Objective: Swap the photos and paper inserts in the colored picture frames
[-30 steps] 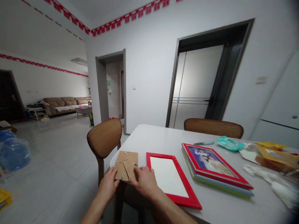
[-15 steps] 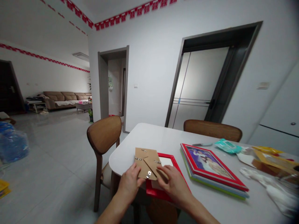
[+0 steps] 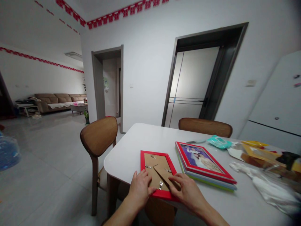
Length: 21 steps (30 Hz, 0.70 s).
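Count on the white table (image 3: 131, 147): one red frame (image 3: 157, 174) at the near left edge, holding one brown backing board (image 3: 156, 171). One stack of frames (image 3: 203, 164) at the middle, red one uppermost; number in the stack cannot be told. One teal packet (image 3: 218, 142) by the far edge. Two wooden chairs (image 3: 98, 136), (image 3: 205, 127). Two hands (image 3: 140, 188), (image 3: 188, 191) on the frame.

The left hand (image 3: 140, 187) and right hand (image 3: 185, 192) cover the near end of the red frame (image 3: 157, 172) — its bottom corners are unseen (the backing board's (image 3: 155, 169) lower edge too).
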Tool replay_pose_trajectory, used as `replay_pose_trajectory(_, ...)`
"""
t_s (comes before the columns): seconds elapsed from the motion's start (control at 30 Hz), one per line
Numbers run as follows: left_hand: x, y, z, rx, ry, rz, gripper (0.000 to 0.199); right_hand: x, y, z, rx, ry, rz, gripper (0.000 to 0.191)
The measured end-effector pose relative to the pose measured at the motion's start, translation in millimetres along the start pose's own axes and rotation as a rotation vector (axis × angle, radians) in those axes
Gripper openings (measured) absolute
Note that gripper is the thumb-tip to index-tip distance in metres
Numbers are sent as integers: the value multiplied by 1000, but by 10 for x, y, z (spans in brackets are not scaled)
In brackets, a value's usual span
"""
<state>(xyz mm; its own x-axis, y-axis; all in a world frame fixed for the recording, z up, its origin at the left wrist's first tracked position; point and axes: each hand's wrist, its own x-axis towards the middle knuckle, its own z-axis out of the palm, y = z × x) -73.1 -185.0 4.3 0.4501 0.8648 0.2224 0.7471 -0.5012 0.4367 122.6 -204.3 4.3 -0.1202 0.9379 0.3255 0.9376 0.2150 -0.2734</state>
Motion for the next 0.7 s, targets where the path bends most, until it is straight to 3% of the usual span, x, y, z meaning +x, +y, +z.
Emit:
replay_pose_trajectory(0.13, -30, 21, 0, -8, -18, 15, 16, -3, -5, 3, -43, -15, -3, 28)
replay_pose_trajectory(0.33, -82, -22, 34, -57, -39, 100, 28, -2, -17, 47, -69, -6, -8, 28)
replay_pose_trajectory(0.53, -90, -143, 22, -95, -85, 149, 28, -70, -153, 82, -15, -13, -218, 26)
replay_pose_trajectory(0.7, -95, -199, 4, -144, -99, 135, 30, -85, -262, 61, 6, -59, -295, 25)
